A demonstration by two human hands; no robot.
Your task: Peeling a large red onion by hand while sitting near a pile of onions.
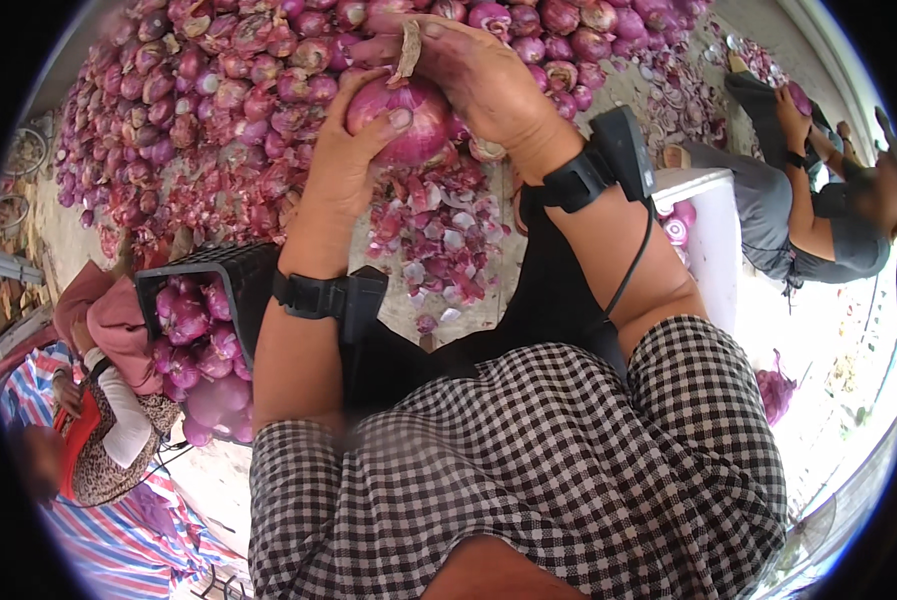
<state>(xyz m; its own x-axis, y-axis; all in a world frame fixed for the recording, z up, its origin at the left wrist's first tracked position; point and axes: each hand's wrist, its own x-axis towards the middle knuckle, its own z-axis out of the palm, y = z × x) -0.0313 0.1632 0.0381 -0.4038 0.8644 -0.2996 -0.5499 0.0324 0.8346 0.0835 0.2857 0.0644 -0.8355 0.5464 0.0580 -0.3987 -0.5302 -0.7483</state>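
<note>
My left hand (346, 150) grips a large red onion (413, 122) from its left side, thumb across the front. My right hand (473, 70) closes over the onion's top and pinches a strip of dry brown skin (406, 50) that sticks up. Both wrists wear black straps carrying small black devices. A big heap of red onions (238, 90) spreads over the ground just beyond my hands. Loose purple and white peelings (438, 235) lie scattered below the onion.
A black crate (223, 275) holding peeled onions stands by my left forearm. A white box (703, 235) sits at my right. One person crouches at the right (798, 210), another sits at the lower left (98, 400) on a striped sheet.
</note>
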